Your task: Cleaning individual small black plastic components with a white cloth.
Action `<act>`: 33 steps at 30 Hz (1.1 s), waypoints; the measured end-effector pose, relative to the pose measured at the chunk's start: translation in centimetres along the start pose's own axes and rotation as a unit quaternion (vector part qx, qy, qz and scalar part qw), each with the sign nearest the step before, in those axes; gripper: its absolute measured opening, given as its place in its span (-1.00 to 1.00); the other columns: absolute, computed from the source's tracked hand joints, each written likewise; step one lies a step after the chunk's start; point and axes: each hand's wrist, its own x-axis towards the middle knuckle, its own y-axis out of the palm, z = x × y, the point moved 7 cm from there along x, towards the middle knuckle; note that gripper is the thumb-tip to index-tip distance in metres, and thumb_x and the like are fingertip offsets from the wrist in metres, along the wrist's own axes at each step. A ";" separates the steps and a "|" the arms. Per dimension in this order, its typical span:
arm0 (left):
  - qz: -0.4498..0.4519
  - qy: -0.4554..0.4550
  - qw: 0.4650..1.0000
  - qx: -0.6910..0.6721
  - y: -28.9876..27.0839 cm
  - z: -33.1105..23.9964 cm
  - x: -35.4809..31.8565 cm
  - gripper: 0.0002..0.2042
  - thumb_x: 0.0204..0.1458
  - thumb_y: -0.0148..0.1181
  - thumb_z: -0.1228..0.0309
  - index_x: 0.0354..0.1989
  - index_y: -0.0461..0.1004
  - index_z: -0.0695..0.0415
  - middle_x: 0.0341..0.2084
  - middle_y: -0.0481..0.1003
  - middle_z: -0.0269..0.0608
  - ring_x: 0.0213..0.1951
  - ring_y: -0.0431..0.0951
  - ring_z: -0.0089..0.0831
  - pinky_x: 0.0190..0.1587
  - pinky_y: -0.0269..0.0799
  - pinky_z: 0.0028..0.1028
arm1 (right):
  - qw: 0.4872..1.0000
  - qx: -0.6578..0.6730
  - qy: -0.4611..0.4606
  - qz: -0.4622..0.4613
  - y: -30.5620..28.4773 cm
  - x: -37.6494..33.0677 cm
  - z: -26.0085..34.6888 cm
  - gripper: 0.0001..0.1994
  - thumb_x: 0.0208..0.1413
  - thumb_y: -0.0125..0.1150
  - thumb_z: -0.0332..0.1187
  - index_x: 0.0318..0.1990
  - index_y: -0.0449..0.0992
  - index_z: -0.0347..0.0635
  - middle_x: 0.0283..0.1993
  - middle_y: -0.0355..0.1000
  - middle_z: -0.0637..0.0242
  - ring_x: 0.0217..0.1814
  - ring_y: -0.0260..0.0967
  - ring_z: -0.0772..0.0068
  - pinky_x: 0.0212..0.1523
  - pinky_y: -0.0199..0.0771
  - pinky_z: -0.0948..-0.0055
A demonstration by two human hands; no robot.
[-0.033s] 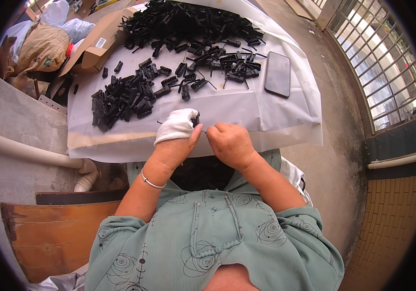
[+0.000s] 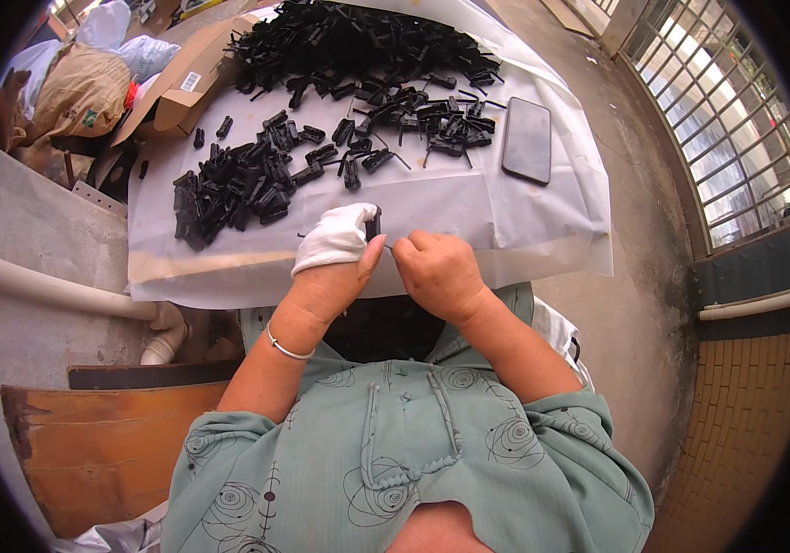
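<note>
At the far left a pale pipe (image 2: 54,281) runs along the wall, below a brown bag (image 2: 77,88) and an open cardboard box (image 2: 194,81) at the table's corner. Next, on the white plastic sheet (image 2: 478,207), lies a heap of small black plastic parts (image 2: 229,194). The left hand (image 2: 335,244), in a white glove that leaves the thumb bare, grips one black plastic part (image 2: 374,224) upright between thumb and fingers, just above the sheet's near edge. Beyond it spreads a larger black pile (image 2: 358,41) with thin stems poking out. Close by on the right, the bare right hand (image 2: 436,272) is closed, its fingertips pinching a thin dark stem (image 2: 390,247) beside the held part. Farther right lie a dark-screened smartphone (image 2: 526,140) and, beyond the floor, a barred window (image 2: 717,120)
</note>
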 end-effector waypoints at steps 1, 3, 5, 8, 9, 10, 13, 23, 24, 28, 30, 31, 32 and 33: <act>0.001 0.000 1.000 0.001 0.1 0.0 0.1 -0.74 -0.12 0.20 0.44 -0.22 0.44 0.23 -0.32 0.45 -0.01 -0.33 0.48 -0.14 -0.22 0.40 -0.30 | 1.000 -0.009 -0.012 -0.010 -0.6 0.3 0.4 -0.90 -0.11 0.13 -0.45 -0.51 0.31 -0.13 -0.59 0.23 0.32 -0.62 0.28 0.24 -0.62 0.29 0.34; -0.026 0.005 0.993 -0.117 -0.1 0.2 0.4 -0.70 -0.09 0.13 0.45 -0.13 0.40 0.23 -0.28 0.45 0.00 -0.27 0.48 -0.14 -0.19 0.39 -0.33 | 0.999 -0.018 -0.024 -0.020 -1.2 0.9 1.0 -0.91 -0.12 0.12 -0.46 -0.52 0.31 -0.12 -0.61 0.21 0.32 -0.63 0.27 0.26 -0.62 0.29 0.34; 0.010 -0.053 0.976 -0.212 0.6 1.1 0.4 -0.68 -0.06 0.10 0.48 -0.08 0.37 0.23 -0.28 0.45 -0.05 -0.30 0.48 -0.25 -0.25 0.41 -0.39 | 0.998 0.026 -0.057 -0.014 -1.4 1.3 1.7 -0.91 -0.12 0.15 -0.46 -0.51 0.35 -0.13 -0.60 0.22 0.32 -0.61 0.29 0.24 -0.61 0.28 0.35; 0.086 -0.160 0.898 -0.401 1.0 1.3 -0.2 -0.66 0.00 0.04 0.53 0.00 0.31 0.23 -0.30 0.44 -0.16 -0.36 0.44 -0.47 -0.38 0.41 -0.51 | 0.988 0.152 -0.013 -0.023 -2.2 1.5 1.1 -0.92 -0.08 0.17 -0.46 -0.51 0.38 -0.17 -0.61 0.25 0.28 -0.62 0.25 0.27 -0.61 0.23 0.41; 0.126 -0.208 0.837 -0.491 1.5 1.1 -0.6 -0.66 0.02 0.01 0.54 0.02 0.29 0.23 -0.32 0.42 -0.22 -0.41 0.41 -0.58 -0.45 0.39 -0.59 | 0.988 0.152 -0.013 -0.023 -2.1 1.4 1.1 -0.92 -0.08 0.17 -0.46 -0.51 0.38 -0.17 -0.61 0.25 0.28 -0.62 0.25 0.27 -0.61 0.23 0.41; 0.126 -0.208 0.836 -0.491 1.4 1.0 -0.7 -0.66 0.02 0.01 0.54 0.02 0.29 0.23 -0.32 0.42 -0.22 -0.41 0.41 -0.58 -0.45 0.39 -0.59 | 0.972 0.227 0.045 -0.035 -2.0 1.3 0.3 -0.89 -0.04 0.17 -0.45 -0.52 0.39 -0.20 -0.62 0.26 0.32 -0.63 0.21 0.38 -0.61 0.19 0.45; 0.123 -0.188 0.833 -0.506 1.0 0.2 -1.1 -0.70 0.05 -0.01 0.55 -0.01 0.29 0.24 -0.33 0.40 -0.26 -0.48 0.36 -0.70 -0.55 0.34 -0.69 | 0.914 0.361 0.179 -0.037 -1.2 1.1 -1.1 -0.83 0.04 0.16 -0.41 -0.55 0.39 -0.24 -0.64 0.24 0.41 -0.61 0.11 0.59 -0.60 0.12 0.54; 0.078 -0.102 0.890 -0.438 -0.1 -0.7 -1.2 -0.77 -0.01 0.06 0.57 -0.14 0.33 0.29 -0.40 0.40 -0.29 -0.45 0.36 -0.67 -0.47 0.37 -0.65 | 0.850 0.462 0.252 0.026 0.0 1.2 -2.2 -0.76 0.12 0.11 -0.33 -0.53 0.37 -0.27 -0.63 0.19 0.56 -0.56 0.04 0.71 -0.57 0.10 0.61; 0.077 -0.136 0.880 -0.448 0.1 -0.3 -1.3 -0.77 -0.01 0.06 0.57 -0.14 0.33 0.30 -0.41 0.41 -0.29 -0.44 0.36 -0.67 -0.44 0.37 -0.64 | 0.855 0.464 0.231 0.015 -0.3 1.1 -2.1 -0.75 0.14 0.08 -0.32 -0.52 0.36 -0.27 -0.63 0.20 0.52 -0.57 0.05 0.67 -0.57 0.12 0.58; 0.071 -0.170 0.871 -0.456 0.6 0.6 -1.6 -0.76 -0.02 0.08 0.56 -0.14 0.35 0.31 -0.38 0.43 -0.26 -0.40 0.38 -0.64 -0.36 0.38 -0.59 | 0.894 0.406 0.189 0.030 -1.0 1.1 -1.4 -0.76 0.18 0.00 -0.34 -0.49 0.33 -0.27 -0.64 0.20 0.40 -0.59 0.04 0.55 -0.56 0.15 0.51; 0.036 -0.131 0.901 -0.412 0.4 0.6 -1.5 -0.75 -0.04 0.09 0.57 -0.15 0.36 0.32 -0.36 0.45 -0.18 -0.37 0.42 -0.55 -0.28 0.40 -0.56 | 0.921 0.358 0.147 0.052 -1.0 1.5 -0.8 -0.77 0.18 -0.03 -0.37 -0.50 0.33 -0.28 -0.65 0.17 0.32 -0.60 0.02 0.48 -0.55 0.16 0.48; 0.035 -0.131 0.901 -0.412 0.5 0.5 -1.4 -0.75 -0.04 0.09 0.57 -0.15 0.36 0.32 -0.36 0.45 -0.18 -0.37 0.42 -0.55 -0.28 0.40 -0.56 | 0.921 0.358 0.147 0.052 -0.9 1.5 -0.7 -0.77 0.18 -0.03 -0.37 -0.50 0.33 -0.28 -0.65 0.17 0.32 -0.60 0.02 0.48 -0.55 0.16 0.48; 0.033 -0.099 0.921 -0.375 0.4 -0.1 -1.3 -0.75 -0.05 0.09 0.57 -0.15 0.37 0.33 -0.35 0.46 -0.13 -0.36 0.44 -0.49 -0.25 0.40 -0.53 | 0.918 0.358 0.166 0.035 -0.8 1.4 -0.9 -0.77 0.18 -0.03 -0.37 -0.50 0.32 -0.28 -0.65 0.17 0.32 -0.60 0.02 0.49 -0.55 0.16 0.48; 0.031 -0.068 0.939 -0.337 0.2 -0.7 -1.2 -0.74 -0.07 0.09 0.57 -0.16 0.37 0.34 -0.34 0.46 -0.09 -0.35 0.47 -0.44 -0.23 0.40 -0.51 | 0.915 0.358 0.185 0.018 -0.7 1.2 -1.0 -0.77 0.18 -0.02 -0.37 -0.50 0.32 -0.28 -0.66 0.16 0.33 -0.60 0.01 0.50 -0.55 0.16 0.48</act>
